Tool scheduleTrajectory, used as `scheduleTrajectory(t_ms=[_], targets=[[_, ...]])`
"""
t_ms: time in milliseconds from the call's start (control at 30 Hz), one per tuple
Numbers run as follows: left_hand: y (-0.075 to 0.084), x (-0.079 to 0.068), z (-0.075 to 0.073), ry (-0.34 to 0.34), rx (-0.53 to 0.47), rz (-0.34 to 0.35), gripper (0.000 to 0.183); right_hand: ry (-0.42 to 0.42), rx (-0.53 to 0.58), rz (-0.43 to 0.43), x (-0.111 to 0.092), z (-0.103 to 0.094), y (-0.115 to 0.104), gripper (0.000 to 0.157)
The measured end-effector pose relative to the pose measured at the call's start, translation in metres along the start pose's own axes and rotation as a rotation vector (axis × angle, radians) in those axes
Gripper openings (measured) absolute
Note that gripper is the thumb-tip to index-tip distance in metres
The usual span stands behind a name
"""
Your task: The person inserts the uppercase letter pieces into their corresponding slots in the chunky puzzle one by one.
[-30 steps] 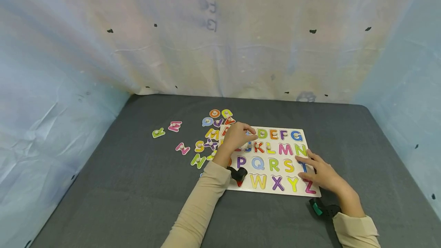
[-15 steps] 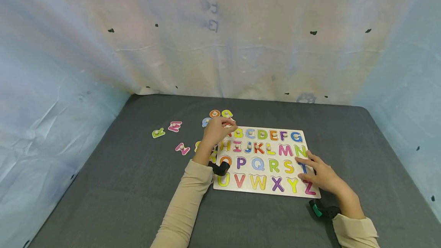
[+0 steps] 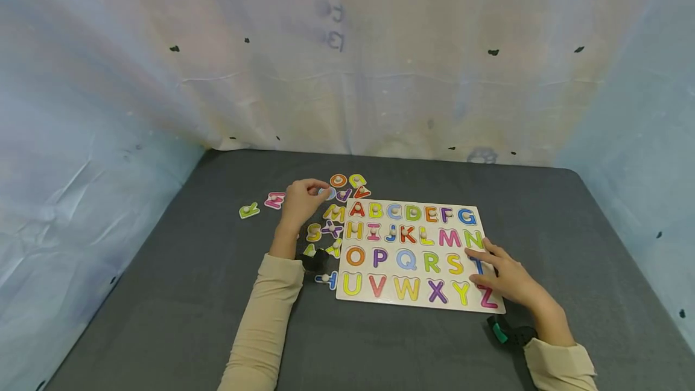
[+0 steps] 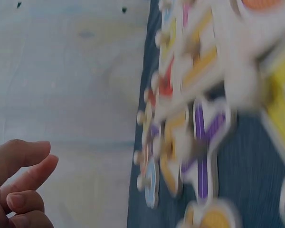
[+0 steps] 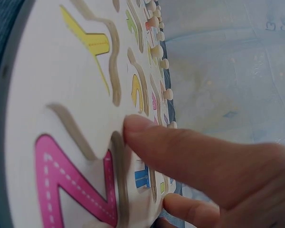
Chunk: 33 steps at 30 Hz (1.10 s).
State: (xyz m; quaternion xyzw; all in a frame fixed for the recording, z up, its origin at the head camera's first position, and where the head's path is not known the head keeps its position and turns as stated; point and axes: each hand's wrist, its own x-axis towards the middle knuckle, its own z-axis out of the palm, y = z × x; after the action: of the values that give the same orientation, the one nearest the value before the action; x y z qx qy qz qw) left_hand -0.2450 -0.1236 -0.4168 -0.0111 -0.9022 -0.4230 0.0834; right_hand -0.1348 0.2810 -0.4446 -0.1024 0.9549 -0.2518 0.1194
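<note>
My left hand hovers over the loose letters left of the board, fingers loosely bent. In the left wrist view that hand holds nothing. Close to its fingertips in the head view lies the blue Q piece. The white alphabet board carries knobbed letters along its top row and through L in the second; slots from M onward show no knobs. My right hand rests on the board's right edge with fingers spread, partly covering the T and Z slots. The pink Z slot shows in the right wrist view.
Loose knobbed pieces lie left of the board, among them an orange O, a yellow W, a purple X and a blue T. Farther left are a green R and a pink M. Curtains surround the dark table.
My left hand has moved left, from over the board's top row to above the loose letters, uncovering the board's left side. My right hand has stayed in place.
</note>
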Motion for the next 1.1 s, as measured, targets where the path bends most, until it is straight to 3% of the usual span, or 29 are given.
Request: scheduleTrajectory(t_ms=[167, 633, 900, 1100], targets=[[-0.015, 0.002, -0.015, 0.064, 0.019, -0.011, 0.023, -0.003, -0.002, 0.007, 0.0, -0.001, 0.0, 0.066], [-0.052, 0.01, -0.043, 0.189, 0.058, -0.127, 0.025, -0.004, 0.004, 0.003, 0.0, 0.0, 0.0, 0.065], [-0.076, 0.013, -0.051, 0.208, 0.091, -0.263, 0.025, -0.012, 0.023, 0.011, 0.001, -0.002, -0.001, 0.065], [-0.086, 0.014, -0.051, 0.177, 0.105, -0.371, 0.031, -0.006, 0.019, 0.013, 0.0, -0.002, -0.001, 0.065]])
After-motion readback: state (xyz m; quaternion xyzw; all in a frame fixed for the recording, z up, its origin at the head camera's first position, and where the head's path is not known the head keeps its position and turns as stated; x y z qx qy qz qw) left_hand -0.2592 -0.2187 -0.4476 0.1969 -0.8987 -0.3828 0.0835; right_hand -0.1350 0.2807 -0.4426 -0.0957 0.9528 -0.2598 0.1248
